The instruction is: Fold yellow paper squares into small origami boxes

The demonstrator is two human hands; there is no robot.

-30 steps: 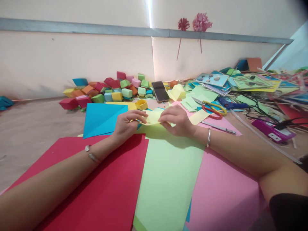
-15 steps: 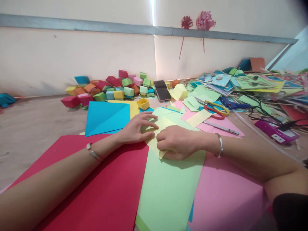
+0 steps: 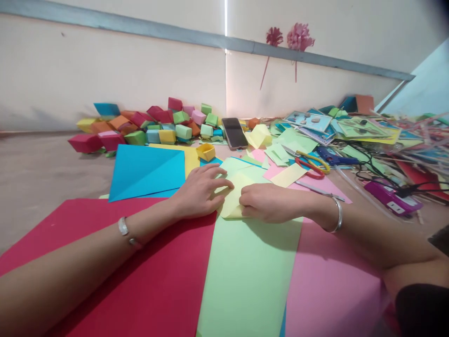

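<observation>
A pale yellow sheet of paper [image 3: 232, 199], partly folded, lies on a long light green sheet [image 3: 245, 271]. My left hand [image 3: 205, 189] rests at the paper's left edge, fingers spread and fingertips touching it. Curled closed, my right hand [image 3: 264, 202] presses on the yellow paper's right side and grips its folded edge; the fingertips are partly hidden. Under my left forearm spreads a large red sheet [image 3: 147, 281], and a pink sheet [image 3: 333, 281] lies below my right forearm. A blue sheet [image 3: 147, 171] sits beyond my left wrist.
Behind are many folded paper boxes [image 3: 166, 136], a small open yellow box [image 3: 206, 151] and a phone [image 3: 234, 133]. To the right lie scissors [image 3: 312, 164], a cutter knife [image 3: 321, 191], a blue glue gun [image 3: 336, 157] and a purple power strip [image 3: 391, 199] with cables. A wall stands at the back.
My right hand has shifted slightly up and right along the yellow paper, whose near corner now lies folded with a straight lower edge. My left hand stays nearly in place. The view tilts slightly.
</observation>
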